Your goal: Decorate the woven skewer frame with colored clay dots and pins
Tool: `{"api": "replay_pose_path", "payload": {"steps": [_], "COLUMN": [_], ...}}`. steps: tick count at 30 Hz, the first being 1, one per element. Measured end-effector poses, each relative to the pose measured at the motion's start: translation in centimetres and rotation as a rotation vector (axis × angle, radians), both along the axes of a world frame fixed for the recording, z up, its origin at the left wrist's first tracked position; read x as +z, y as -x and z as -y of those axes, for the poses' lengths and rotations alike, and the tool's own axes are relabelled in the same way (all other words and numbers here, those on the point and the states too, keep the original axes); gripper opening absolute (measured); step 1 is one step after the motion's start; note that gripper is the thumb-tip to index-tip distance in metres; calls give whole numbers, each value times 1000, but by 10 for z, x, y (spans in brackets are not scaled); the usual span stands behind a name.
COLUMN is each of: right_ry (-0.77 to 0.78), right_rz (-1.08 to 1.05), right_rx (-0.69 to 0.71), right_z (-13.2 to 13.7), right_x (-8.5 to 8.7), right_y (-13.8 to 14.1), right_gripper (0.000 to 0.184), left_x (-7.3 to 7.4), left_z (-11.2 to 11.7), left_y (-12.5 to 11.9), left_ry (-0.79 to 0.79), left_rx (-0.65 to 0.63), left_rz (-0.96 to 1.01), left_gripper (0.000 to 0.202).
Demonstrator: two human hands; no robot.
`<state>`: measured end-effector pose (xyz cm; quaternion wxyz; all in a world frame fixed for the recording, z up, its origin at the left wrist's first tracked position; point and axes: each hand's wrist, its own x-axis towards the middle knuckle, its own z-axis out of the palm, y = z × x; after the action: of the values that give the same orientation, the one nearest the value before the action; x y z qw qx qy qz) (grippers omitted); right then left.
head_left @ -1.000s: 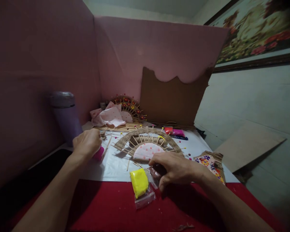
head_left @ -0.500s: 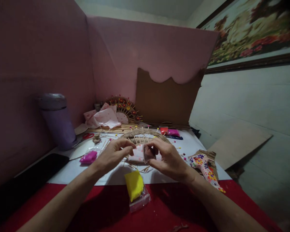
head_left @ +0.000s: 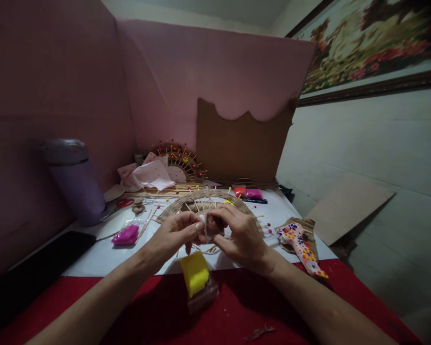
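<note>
Right now, from the upper left of the frame down to the lower right, I can read no lettering, label, brand, number or sign anywhere.

At the frame's centre, the right hand [head_left: 244, 237] holds a small clear bag [head_left: 211, 227] with something dark inside, the left hand [head_left: 170, 235] close beside its edge. A yellow packet [head_left: 195, 274] lies below them, a woven arch [head_left: 215, 194] behind; a purple bottle [head_left: 75, 189] stands at left, a framed picture [head_left: 373, 45] upper right.

Dim light; pink panel [head_left: 165, 72] behind; framed painting [head_left: 373, 52] on pale wall [head_left: 362, 148].
</note>
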<state>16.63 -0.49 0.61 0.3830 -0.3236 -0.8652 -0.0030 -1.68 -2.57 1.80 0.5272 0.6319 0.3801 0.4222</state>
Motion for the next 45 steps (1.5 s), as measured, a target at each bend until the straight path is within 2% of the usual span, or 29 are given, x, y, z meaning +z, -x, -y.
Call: {"api": "replay_pose_path", "payload": {"steps": [9,19,36,45], "right_ry": [-32,-39,-70,-39], "right_rz": [49,72,-29,-46], "right_rx": [-21,-47,32,73], "right_z": [1,2,3,3], "right_x": [-2,-1,-2,-5], "right_y": [0,1,2,4], "right_gripper": [38,32,32,30], "left_x": [-1,1,2,0], "left_z": [-1,1,2,0], "left_y": [0,-1,-1,3], "left_ry": [21,5,-12,5], "left_rx": [30,44,49,-38], "left_rz": [-13,-39,6,31], "left_gripper": [27,29,24,25]}}
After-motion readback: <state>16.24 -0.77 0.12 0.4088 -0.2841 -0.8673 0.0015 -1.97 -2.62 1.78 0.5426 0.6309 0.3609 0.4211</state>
